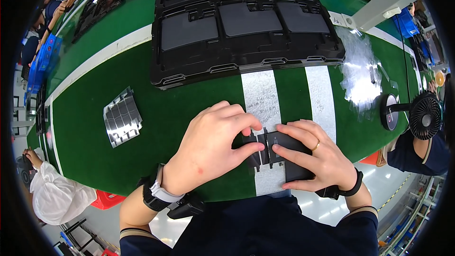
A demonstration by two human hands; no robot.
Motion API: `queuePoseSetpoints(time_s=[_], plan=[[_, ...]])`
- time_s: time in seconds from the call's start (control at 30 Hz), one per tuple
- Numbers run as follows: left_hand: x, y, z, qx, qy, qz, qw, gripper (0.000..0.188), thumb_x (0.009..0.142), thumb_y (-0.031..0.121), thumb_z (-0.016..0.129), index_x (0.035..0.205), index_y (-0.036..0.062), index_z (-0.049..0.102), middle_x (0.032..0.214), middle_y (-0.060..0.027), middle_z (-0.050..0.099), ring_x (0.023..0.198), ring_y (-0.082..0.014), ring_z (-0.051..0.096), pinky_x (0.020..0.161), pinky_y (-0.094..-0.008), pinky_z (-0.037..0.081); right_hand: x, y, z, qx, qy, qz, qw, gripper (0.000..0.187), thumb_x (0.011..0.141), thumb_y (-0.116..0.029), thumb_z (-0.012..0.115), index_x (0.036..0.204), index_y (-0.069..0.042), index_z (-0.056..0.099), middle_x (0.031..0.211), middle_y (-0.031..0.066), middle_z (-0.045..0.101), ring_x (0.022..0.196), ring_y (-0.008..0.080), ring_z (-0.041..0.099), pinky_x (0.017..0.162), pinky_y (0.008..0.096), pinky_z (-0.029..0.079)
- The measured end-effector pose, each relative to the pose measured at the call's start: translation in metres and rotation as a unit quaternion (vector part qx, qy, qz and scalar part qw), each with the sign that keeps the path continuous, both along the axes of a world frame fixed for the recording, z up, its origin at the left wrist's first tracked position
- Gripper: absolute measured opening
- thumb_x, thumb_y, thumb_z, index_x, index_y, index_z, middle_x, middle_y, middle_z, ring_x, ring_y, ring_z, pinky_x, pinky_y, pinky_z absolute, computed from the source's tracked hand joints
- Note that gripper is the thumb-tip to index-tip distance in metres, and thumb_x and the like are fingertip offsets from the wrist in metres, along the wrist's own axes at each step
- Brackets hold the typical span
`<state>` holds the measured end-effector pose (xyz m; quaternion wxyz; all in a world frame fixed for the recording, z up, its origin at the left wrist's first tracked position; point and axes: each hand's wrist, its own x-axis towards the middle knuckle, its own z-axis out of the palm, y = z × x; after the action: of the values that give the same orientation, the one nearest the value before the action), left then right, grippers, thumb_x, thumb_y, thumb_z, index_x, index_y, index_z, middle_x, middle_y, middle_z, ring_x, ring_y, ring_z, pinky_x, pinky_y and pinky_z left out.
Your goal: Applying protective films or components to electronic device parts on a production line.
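My right hand (315, 159) spans a flat black battery-like pack (296, 169), thumb at its near edge, a fingertip on its face and other fingers along the far edge. A ring is on one finger. My left hand (215, 140) is curled at the pack's left end. Its thumb and forefinger close around a narrow black strip (256, 161) there, tips slightly apart. A thin dark bar (269, 149) with small tabs runs across the pack's left end. My left palm hides part of the strip.
A stack of black moulded trays (204, 61) holding flat grey panels stands at the far side. To the left lies a sheet of shiny silver-black stickers (123, 117). Clear plastic films (360, 71) and a small black fan (425, 116) are on the right. Other people sit nearby.
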<state>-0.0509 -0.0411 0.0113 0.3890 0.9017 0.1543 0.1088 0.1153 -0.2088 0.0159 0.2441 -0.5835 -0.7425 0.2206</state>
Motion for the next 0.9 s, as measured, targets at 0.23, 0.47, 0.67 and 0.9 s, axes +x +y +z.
queuePoseSetpoints(time_s=[0.23, 0.47, 0.67, 0.9], plan=[[0.001, 0.002, 0.002, 0.001, -0.004, 0.002, 1.0, 0.025, 0.06, 0.016, 0.079, 0.08, 0.0112, 0.065, 0.065, 0.0019, 0.056, 0.063, -0.0158, 0.05, 0.056, -0.0265, 0.042, -0.001, 0.003, 0.005, -0.006, -0.011, 0.001, 1.0, 0.064, 0.06, -0.033, 0.075, 0.115, -0.007, 0.057, 0.127, 0.017, 0.043, 0.111, 0.0355, 0.043, 0.094, 0.0465, 0.037], [-0.001, 0.005, 0.015, -0.106, -0.005, 0.073, 0.992, 0.072, 0.057, 0.028, 0.084, 0.117, 0.0062, 0.05, 0.09, -0.0036, 0.059, 0.074, -0.0128, 0.055, 0.063, -0.0256, 0.046, -0.003, 0.016, 0.024, 0.04, 0.043, -0.076, 0.995, 0.067, 0.058, -0.034, 0.079, 0.113, -0.005, 0.054, 0.122, 0.0173, 0.045, 0.105, 0.0366, 0.047, 0.089, 0.0436, 0.041], [-0.005, 0.011, 0.011, -0.386, -0.158, 0.07, 0.906, 0.035, 0.072, 0.002, 0.073, 0.103, -0.004, 0.057, 0.095, -0.0074, 0.063, 0.084, -0.0107, 0.061, 0.074, -0.0238, 0.05, -0.023, 0.064, 0.025, 0.157, 0.053, -0.129, 0.978, 0.082, 0.06, -0.025, 0.08, 0.127, -0.003, 0.038, 0.123, 0.0204, 0.04, 0.111, 0.0375, 0.042, 0.091, 0.0434, 0.039], [-0.004, 0.029, -0.005, -0.159, -0.182, 0.172, 0.955, 0.018, 0.075, 0.001, 0.069, 0.089, -0.0055, 0.059, 0.089, -0.0089, 0.064, 0.08, -0.0127, 0.062, 0.074, -0.0233, 0.05, -0.003, 0.089, -0.008, -0.024, 0.417, -0.18, 0.891, 0.028, 0.083, 0.002, 0.059, 0.111, 0.002, 0.055, 0.098, 0.0035, 0.055, 0.092, 0.0094, 0.055, 0.081, 0.0236, 0.047]])
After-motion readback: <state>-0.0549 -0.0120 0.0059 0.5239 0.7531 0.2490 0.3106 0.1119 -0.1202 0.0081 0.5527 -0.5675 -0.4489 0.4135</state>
